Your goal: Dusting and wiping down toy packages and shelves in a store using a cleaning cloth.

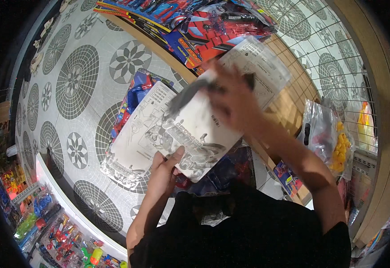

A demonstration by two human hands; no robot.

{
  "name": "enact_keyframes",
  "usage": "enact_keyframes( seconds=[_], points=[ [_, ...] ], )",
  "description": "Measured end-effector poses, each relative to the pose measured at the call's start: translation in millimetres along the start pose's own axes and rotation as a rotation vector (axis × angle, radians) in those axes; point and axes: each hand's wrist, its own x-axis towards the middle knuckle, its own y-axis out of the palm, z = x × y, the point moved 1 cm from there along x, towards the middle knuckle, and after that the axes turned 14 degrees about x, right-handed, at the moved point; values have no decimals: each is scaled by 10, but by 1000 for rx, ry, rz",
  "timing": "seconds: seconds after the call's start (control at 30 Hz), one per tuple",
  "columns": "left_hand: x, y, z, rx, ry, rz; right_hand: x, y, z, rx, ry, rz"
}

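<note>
My left hand (162, 172) pinches the lower edge of a white toy backing card (204, 118) with grey printing, thumb on top. Over the card's upper part is my right hand (233, 98), its fingers smeared by motion. A dark grey, blurred thing (188, 96) lies beside those fingers on the card; I cannot make out its kind or whether the hand grips it. A second white backing card (134, 138) lies under and left of the first, on a blue and red toy pack (134, 91). Another printed card in clear plastic (266, 67) rests beyond my right hand.
Red and blue toy packs (208, 33) cover the far end of the wooden shelf (288, 107). A wire grid (333, 49) stands at the right, with a bag of yellow toys (340, 147) by it. At the lower left is a white-edged shelf (81, 201) with several bagged toys.
</note>
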Motion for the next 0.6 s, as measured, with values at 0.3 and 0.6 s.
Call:
enact_keyframes(
  seconds=[0.3, 0.6],
  points=[
    [-31, 78, -112, 15, 107, 58, -34, -225, -539, 180, 595, -163],
    [-31, -54, -86, 62, 67, 86, -1, 225, 434, 391, -76, 221]
  ],
)
